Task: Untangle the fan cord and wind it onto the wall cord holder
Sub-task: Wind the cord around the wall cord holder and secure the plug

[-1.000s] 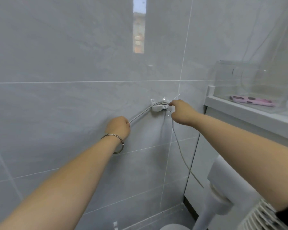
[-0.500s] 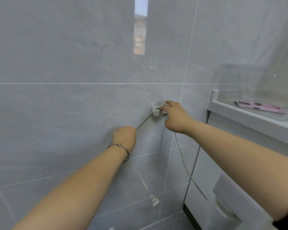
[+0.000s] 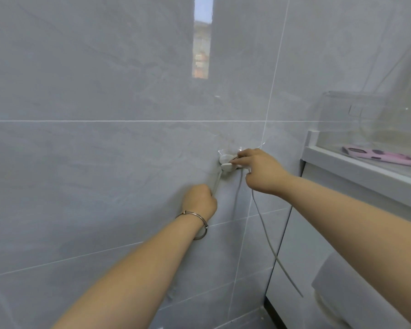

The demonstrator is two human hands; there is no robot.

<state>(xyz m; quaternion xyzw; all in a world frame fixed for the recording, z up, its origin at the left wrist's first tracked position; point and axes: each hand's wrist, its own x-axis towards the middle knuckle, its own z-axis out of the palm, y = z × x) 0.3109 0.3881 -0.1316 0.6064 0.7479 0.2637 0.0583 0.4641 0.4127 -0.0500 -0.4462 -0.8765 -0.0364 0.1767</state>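
Note:
A small white cord holder (image 3: 226,161) is stuck on the grey tiled wall. The white fan cord (image 3: 266,236) is looped round it and hangs down toward the white fan (image 3: 356,295) at the lower right. My left hand (image 3: 199,200), with a metal bracelet on the wrist, grips a taut stretch of cord just below and left of the holder. My right hand (image 3: 261,169) rests against the holder's right side, its fingers curled on the cord there. The plug is out of view.
A white cabinet (image 3: 356,172) stands at the right with a clear plastic box (image 3: 356,119) on top and a pink item (image 3: 384,157) inside it. Cabinet and wall meet in a narrow corner beside the fan.
My left hand has moved right and closer under the holder, pulling the cord steeper. The dangling plug seen half a second ago is gone from view. My right hand stays at the holder.

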